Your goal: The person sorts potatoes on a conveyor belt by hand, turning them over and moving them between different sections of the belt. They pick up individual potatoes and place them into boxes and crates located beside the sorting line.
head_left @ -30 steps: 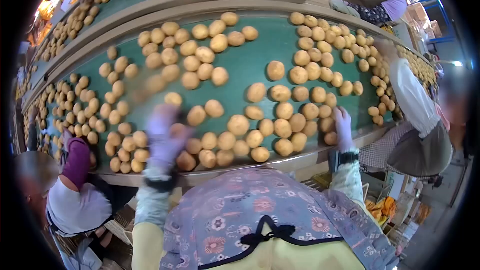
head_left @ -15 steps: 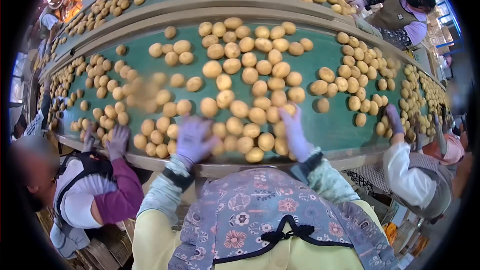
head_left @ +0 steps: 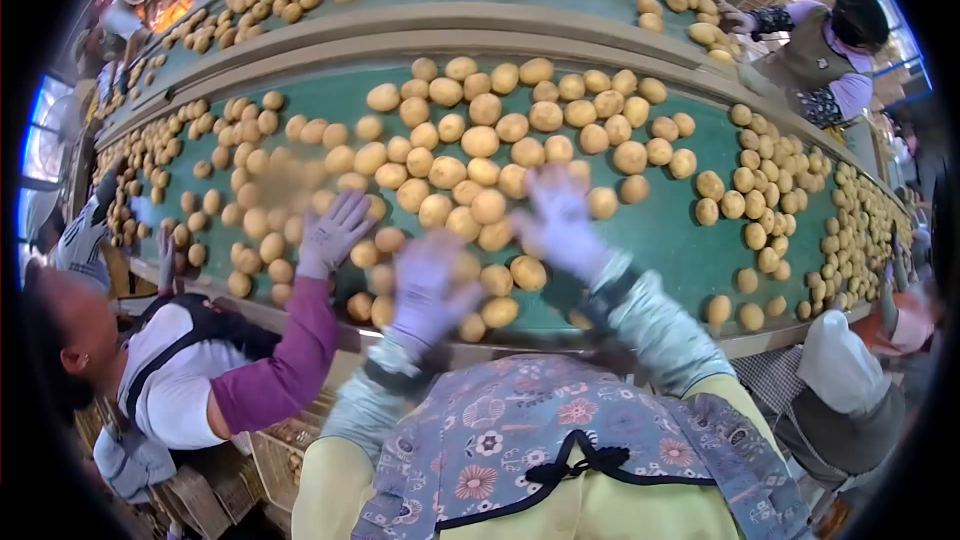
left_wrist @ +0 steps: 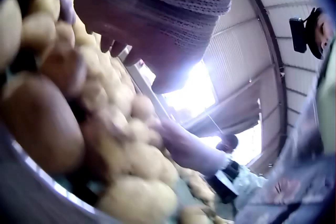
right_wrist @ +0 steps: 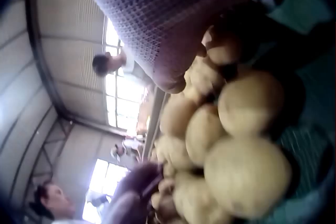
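Note:
Many potatoes (head_left: pixel 480 142) lie in a broad cluster on the green belt (head_left: pixel 680 270) ahead of me. My left hand (head_left: pixel 428 290), gloved in pale purple and blurred, is over the potatoes by the near rail with its fingers spread. To the right, my right hand (head_left: pixel 565 225) reaches farther in, fingers stretched at the cluster's right side. In the left wrist view the glove hangs above a heap of potatoes (left_wrist: pixel 139 198). From the right wrist, bare fingertips (right_wrist: pixel 176 85) show beyond the glove, close over potatoes (right_wrist: pixel 247 174).
On my left, a neighbour's gloved hand (head_left: pixel 338 232) reaches over the same belt, near my left hand. A long metal divider (head_left: pixel 400 35) separates this belt from another behind it. Other people stand along both sides. The near rail (head_left: pixel 520 348) runs before my apron.
My right hand has moved inward and away from me, to the right of the potatoes. The neighbour's purple-sleeved arm has extended toward my left hand. The potatoes have spread along the belt's far side.

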Tool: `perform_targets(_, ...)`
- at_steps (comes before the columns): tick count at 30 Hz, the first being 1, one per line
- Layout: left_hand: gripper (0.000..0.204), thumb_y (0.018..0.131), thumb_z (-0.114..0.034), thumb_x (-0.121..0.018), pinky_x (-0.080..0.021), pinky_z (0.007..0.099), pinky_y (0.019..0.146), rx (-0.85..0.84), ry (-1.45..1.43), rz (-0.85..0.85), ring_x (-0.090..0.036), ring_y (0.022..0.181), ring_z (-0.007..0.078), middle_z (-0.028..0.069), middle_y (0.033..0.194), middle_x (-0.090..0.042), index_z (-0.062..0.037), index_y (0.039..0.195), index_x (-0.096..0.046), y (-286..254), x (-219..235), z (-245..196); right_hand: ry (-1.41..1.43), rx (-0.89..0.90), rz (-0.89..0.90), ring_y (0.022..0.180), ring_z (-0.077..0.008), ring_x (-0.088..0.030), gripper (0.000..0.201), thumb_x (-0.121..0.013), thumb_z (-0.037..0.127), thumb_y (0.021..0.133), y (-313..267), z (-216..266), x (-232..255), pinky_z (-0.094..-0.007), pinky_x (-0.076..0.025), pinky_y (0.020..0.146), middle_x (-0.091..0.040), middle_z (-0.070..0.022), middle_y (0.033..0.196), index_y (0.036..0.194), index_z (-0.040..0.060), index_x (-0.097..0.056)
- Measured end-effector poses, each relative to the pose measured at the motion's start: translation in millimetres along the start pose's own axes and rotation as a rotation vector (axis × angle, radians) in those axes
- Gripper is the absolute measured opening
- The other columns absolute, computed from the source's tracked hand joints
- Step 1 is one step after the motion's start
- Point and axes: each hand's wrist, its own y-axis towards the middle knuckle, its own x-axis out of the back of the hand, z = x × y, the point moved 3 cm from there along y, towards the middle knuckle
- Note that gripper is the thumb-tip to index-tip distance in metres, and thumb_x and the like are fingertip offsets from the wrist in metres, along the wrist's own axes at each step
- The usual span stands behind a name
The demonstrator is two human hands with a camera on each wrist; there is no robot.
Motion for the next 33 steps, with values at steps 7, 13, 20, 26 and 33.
perform_targets(7,0.079,0.082,-0.053,-0.085,-0.036,0.0647,0.124,-0.251,0.136,0.113,-0.05,0.146,0.0466,0.0184,0.155,-0.06,-0.0145,0.15,-0.067,0,-20,33,0.15,-0.084,0.044,0.111,-0.039,-0.075,0.033,-0.067,0.013,0.104,102,2,33,-0.0469,-0.06,0.097,-0.078,-0.0196,0.118,0.135,0.005,-0.071)
perform_targets(13,0.077,0.085,-0.043,-0.088,-0.033,0.0591,0.128,0.148,0.135,-0.013,-0.058,0.139,0.0443,0.0188,0.153,-0.062,-0.0123,0.152,-0.066,-9,39,148,-0.136,-0.44,0.215,0.139,-0.041,-0.065,0.064,-0.063,0.038,0.103,178,-126,-13,-0.0503,-0.051,0.118,-0.062,-0.0245,0.156,0.157,0.0049,-0.057)
perform_targets(20,0.058,0.096,-0.027,-0.081,-0.032,0.0548,0.128,0.266,0.41,-0.279,-0.06,0.139,0.038,0.0189,0.151,-0.066,-0.0068,0.148,-0.066,-62,90,264,-0.072,-0.763,0.47,0.139,-0.0439,-0.063,0.067,-0.072,0.054,0.094,195,-50,-31,-0.0511,-0.051,0.117,-0.063,-0.0258,0.148,0.143,0.0085,-0.063)
perform_targets(26,0.066,0.092,-0.019,-0.083,-0.041,0.0562,0.123,-0.047,-0.003,-0.24,-0.055,0.144,0.0436,0.0217,0.154,-0.062,-0.0052,0.153,-0.062,39,72,161,0.645,-0.584,0.564,0.116,-0.0215,-0.066,0.049,-0.073,0.037,0.109,131,40,-111,-0.0362,-0.056,0.101,-0.069,-0.0094,0.128,0.143,0.0051,-0.062)
perform_targets(33,0.071,0.09,-0.032,-0.083,-0.039,0.0591,0.124,-0.133,0.041,-0.071,-0.053,0.147,0.0424,0.0201,0.156,-0.06,-0.0117,0.155,-0.063,43,75,219,1.66,-0.795,0.352,0.133,-0.0222,-0.066,0.072,-0.071,0.008,0.105,84,152,-83,-0.0363,-0.059,0.113,-0.061,-0.0112,0.149,0.17,0.0072,-0.041)
